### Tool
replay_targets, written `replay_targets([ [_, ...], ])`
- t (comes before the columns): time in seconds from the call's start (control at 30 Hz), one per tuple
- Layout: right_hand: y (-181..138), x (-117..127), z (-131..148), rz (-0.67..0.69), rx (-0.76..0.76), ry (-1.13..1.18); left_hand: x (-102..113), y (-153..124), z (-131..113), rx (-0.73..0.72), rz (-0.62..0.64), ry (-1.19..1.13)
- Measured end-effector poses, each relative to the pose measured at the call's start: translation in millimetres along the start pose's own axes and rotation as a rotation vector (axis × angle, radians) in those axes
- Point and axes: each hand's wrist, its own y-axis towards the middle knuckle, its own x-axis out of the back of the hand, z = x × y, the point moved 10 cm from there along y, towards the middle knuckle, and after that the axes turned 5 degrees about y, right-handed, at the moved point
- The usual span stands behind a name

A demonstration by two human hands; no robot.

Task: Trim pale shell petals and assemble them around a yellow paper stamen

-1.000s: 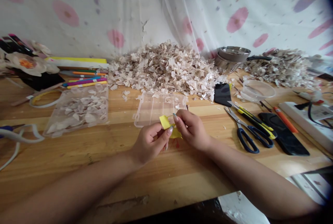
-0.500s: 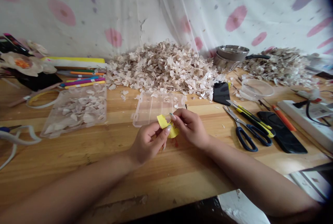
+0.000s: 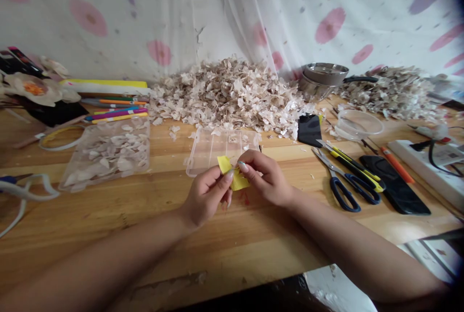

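1. At the far left edge of the wooden table lies a white loop of cord, and behind it a paper flower rests beside a dark object.
2. A row of coloured pens lies near the wall, with a clear plastic tray of pale flakes just in front of them.
3. The left hand is closed in a pinch on the near side of a small yellow strip, thumb and forefinger gripping it above the table.
4. The yellow strip sits between both hands, just in front of a clear divided box; whether it touches the box cannot be told.
5. Behind the box spreads a big heap of pale flakes, reaching back to the curtain.
6. The right hand pinches the strip's other side, its fingertips meeting the left hand's.
7. Further right lie a black card, a metal pan, a clear round dish, blue-handled scissors and yellow-handled snips.
8. A black phone lies beside an orange pen, near a white power strip.
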Motion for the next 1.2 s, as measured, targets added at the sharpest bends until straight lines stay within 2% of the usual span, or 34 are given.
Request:
replay_targets([
  [0.2,0,-8,8,0.11,0.088,-0.068,2,3,1,0.014,-0.019,-0.099],
  [0.37,1,-5,8,0.059,0.106,-0.09,1,2,2,0.016,-0.013,-0.088],
  [0.67,1,-7,8,0.083,0.099,-0.091,4,4,-1,-0.001,-0.053,-0.152],
  [0.87,-1,-6,6,0.037,0.078,-0.086,3,3,0,-0.002,-0.035,-0.15],
  [0.97,-4,8,15,-0.105,0.174,-0.036,5,4,2,-0.002,-0.05,-0.167],
  [1.03,-7,17,26,-0.176,0.279,-0.087,5,5,4,0.005,-0.054,-0.201],
  [1.2,-11,7,46,-0.052,0.545,-0.501,5,7,6,0.002,-0.033,-0.295],
])
